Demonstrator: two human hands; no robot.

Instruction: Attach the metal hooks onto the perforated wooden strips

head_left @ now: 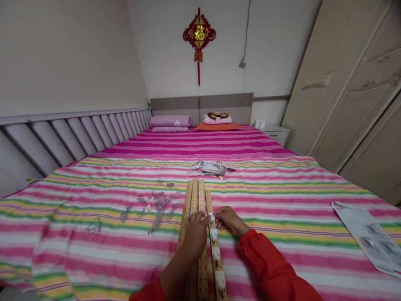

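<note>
My left hand (196, 232) and my right hand (228, 219) meet at a small white hook (212, 217) near the far end of a narrow wooden strip with holes (209, 202). The fingers of both hands are closed at the hook's two sides, and the fingertips partly cover it. Nearer to me on the same strip sit three more white hooks (216, 253), spaced in a row, each with a small metal part. Left of it, more perforated wooden strips (201, 194) lie side by side, partly under my left hand and forearm.
Small clear plastic bags (161, 202) and a loose white piece (147, 208) lie to the left. A clear packet (209, 168) rests beyond the strips. At the right is a large plastic package (366, 236). Everything lies on a striped bedsheet (282, 200).
</note>
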